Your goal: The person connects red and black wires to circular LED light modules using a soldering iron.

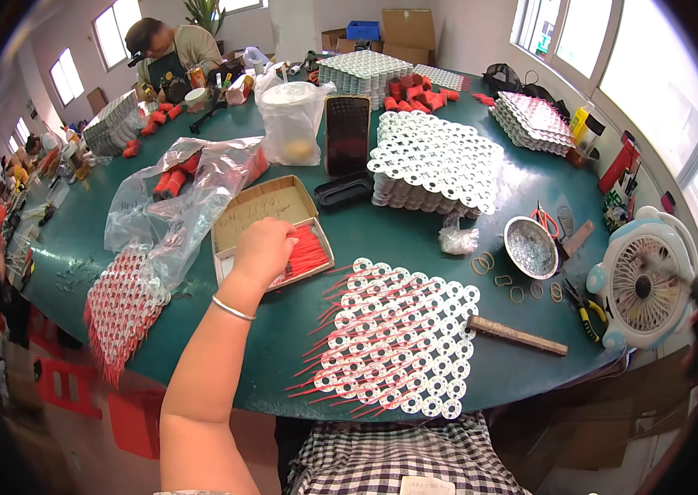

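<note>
Observed on table (270,351): disc panel (398,338) near front edge, stick (518,336) at its right side. Recorded box (243,216) behind panel, to left — wires (307,252) inside. Found phone (347,136) behind box, disc stack (435,161) right of phone — bowl (531,247) farther right, then fan (644,282).

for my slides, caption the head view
Left hand at an open brown cardboard box of thin red strands, near a panel of white ring-shaped boards.
</note>
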Demonstrator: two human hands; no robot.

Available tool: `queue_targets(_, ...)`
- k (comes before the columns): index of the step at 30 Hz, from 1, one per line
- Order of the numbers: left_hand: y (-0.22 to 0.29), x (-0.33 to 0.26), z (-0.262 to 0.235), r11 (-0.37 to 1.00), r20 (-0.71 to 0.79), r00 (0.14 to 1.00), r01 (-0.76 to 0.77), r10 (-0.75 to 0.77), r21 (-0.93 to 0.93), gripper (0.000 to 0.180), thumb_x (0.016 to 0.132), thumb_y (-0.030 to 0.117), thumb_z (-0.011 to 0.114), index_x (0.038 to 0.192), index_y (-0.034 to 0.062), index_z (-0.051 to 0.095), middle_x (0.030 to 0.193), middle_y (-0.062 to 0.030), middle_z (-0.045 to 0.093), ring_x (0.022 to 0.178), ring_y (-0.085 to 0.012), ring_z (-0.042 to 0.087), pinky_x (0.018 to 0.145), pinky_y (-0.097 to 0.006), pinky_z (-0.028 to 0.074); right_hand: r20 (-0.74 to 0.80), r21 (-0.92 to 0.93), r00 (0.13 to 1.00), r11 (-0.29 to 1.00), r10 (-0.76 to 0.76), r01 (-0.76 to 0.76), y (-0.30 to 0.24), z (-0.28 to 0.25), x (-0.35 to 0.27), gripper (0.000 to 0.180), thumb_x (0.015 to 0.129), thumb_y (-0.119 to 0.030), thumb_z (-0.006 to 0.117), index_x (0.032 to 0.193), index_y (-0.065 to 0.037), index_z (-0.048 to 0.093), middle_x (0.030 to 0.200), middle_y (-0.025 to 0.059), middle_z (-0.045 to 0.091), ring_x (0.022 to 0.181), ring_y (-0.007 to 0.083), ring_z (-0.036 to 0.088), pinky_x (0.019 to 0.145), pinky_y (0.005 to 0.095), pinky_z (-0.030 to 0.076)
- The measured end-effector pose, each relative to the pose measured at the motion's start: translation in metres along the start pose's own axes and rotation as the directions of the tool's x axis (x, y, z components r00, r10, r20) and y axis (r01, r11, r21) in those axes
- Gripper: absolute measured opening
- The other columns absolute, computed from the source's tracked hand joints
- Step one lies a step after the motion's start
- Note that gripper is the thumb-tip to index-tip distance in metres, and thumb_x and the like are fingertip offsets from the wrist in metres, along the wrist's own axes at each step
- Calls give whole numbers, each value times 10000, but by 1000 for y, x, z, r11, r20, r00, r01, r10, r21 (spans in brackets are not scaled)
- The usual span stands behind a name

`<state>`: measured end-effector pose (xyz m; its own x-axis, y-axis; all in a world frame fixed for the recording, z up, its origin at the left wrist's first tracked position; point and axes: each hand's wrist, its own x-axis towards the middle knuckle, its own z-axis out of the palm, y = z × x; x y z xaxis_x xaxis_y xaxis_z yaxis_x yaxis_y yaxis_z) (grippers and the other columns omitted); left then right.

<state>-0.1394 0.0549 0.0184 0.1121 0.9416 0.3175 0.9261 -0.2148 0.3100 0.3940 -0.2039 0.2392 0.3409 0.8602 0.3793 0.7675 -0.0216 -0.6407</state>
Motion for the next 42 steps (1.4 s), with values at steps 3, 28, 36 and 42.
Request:
queue_targets(3,-1,5,9,992,26,998,51,-54,118,126,756,161,655,830,61,676,854,-145,619,875,-326,594,777,-404,481,76,226,989,964,124,-139,32,65,-47,549,815,-441,603,1181,-47,494,885,74,618,448,103,521,367,195,371)
queue_targets(28,19,5,24,946,-92,980,-141,174,291,85,740,78,578,744,68,662,763,-136,609,741,-316,590,672,-414,488,398,828,887,326,232,-457,55,206,-124,489,818,-173,593,1221,28,405,977,246,595,542,289,611,470,363,528)
queue_targets(36,16,2,22,961,-109,979,-145,174,235,98,751,88,578,772,64,671,791,-140,615,721,-315,591,657,-421,484,422,824,877,307,229,-476,56,213,-124,493,812,-169,606,1218,27,407,972,252,595,546,296,612,473,363,526)
queue_targets(42,17,5,29,972,-222,949,-197,222,130,112,798,103,570,852,52,653,727,-150,602,703,-337,586,650,-427,472,415,822,883,326,217,-467,52,213,-124,479,814,-169,608,1210,22,418,974,256,592,546,297,611,480,368,527)
